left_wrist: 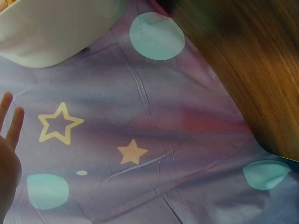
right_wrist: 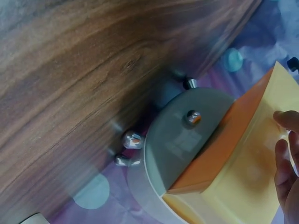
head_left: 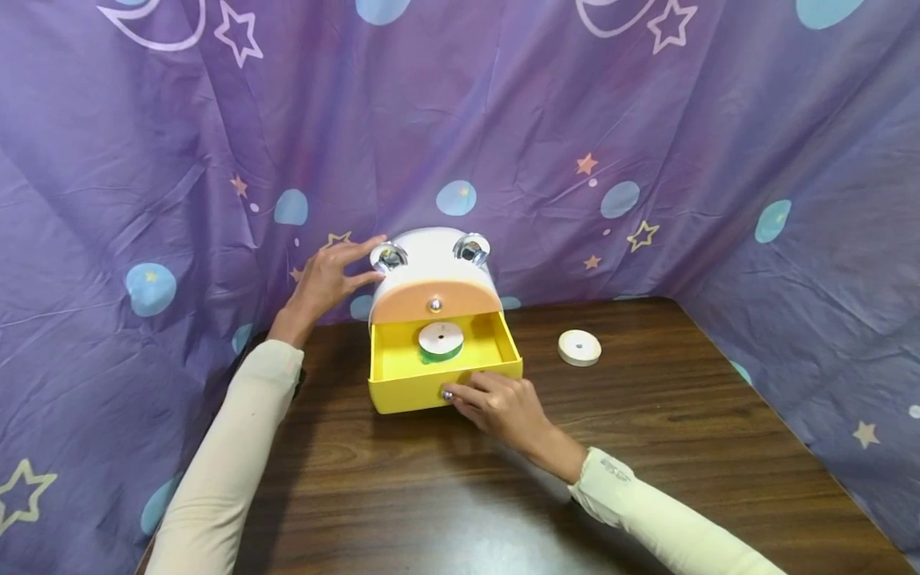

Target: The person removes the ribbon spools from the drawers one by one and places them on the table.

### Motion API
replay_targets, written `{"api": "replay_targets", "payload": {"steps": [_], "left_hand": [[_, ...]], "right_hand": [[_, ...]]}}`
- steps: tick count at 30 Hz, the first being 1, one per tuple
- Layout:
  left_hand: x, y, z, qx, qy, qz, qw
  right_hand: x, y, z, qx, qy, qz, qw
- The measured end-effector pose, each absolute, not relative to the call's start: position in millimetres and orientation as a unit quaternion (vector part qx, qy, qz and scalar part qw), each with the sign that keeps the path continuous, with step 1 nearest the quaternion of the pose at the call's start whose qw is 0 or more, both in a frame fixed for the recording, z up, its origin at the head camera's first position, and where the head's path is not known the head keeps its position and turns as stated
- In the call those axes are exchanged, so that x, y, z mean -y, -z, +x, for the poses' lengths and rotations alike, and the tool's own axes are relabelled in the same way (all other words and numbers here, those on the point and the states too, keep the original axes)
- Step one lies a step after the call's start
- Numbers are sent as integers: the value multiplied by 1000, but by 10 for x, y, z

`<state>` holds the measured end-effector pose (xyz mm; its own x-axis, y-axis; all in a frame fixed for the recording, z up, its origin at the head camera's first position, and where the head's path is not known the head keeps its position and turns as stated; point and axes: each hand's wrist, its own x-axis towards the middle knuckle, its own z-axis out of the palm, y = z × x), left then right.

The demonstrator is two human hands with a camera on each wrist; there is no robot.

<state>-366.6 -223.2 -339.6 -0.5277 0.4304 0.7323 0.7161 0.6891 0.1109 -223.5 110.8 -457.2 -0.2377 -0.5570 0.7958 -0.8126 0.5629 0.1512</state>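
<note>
Hanging in creases behind and on both sides of the work, a purple cloth (head_left: 359, 104) is showing moons, outlined stars and pale blue spots, and it is meeting the back edge of a dark wood-grain table (head_left: 402, 479). Light is pooling in a pale glare on the near part of the tabletop, and the brown grain is running in streaks across it. Near the back edge, a rounded white box (head_left: 431, 243) is standing close to the cloth, with a left chrome dome (head_left: 389, 257) and a right chrome dome (head_left: 471, 249) sitting on its upper part. Below them, an orange panel (head_left: 395, 305) is bearing a small silver ball. Beneath that panel, a yellow drawer (head_left: 406, 395) is standing pulled out toward the person, and a white-and-green spool (head_left: 441, 339) is lying inside it. The right hand (head_left: 505, 407) is gripping the drawer's silver knob (head_left: 447, 394) by thumb and fingers, with other fingers resting along the drawer front. The left hand (head_left: 323, 281) is pinching the left chrome dome between forefinger and thumb; the left wrist view is catching only part of that hand at its edge. To the right of the box, well apart from the right hand, a white spool (head_left: 579, 348) is lying flat on the wood. Pale sleeves (head_left: 251, 415) are covering both forearms.
</note>
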Motion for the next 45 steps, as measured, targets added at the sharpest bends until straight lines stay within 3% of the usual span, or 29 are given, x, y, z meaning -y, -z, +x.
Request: {"api": "replay_targets", "payload": {"steps": [27,35,45], "left_hand": [[2247,3429,-3671,841,215,-347,355],[2235,3401,-3657,844,222,-337,354],[2231,3418,-3674,841,223,-342,354]], "right_hand": [[-1097,4593,-2148,773,-186,443,414],[-1143,4372,-2222,767,-217,416,438],[-1167,4017,-2429,817,-194,353,413]]}}
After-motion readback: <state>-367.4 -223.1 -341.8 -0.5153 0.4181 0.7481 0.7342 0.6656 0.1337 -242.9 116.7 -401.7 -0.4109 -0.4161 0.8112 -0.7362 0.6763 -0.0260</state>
